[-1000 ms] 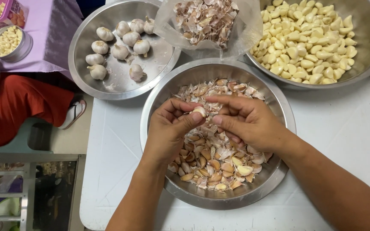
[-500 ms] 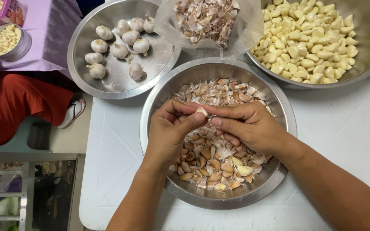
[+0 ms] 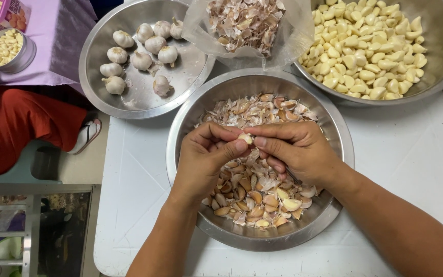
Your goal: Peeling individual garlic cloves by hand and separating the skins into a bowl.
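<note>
Pinching one garlic clove (image 3: 245, 138) between both hands, left hand (image 3: 207, 159) and right hand (image 3: 296, 151) together over the centre bowl (image 3: 180, 128), I judge peeling underway; stripping skin needs thumbnail purchase.

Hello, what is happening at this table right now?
A person works over a steel bowl filled with unpeeled garlic cloves and loose skins. The left hand and the right hand together pinch one garlic clove above it. Behind, a second bowl holds whole garlic bulbs, a plastic bag holds dry skins, and a third bowl holds peeled cloves.
</note>
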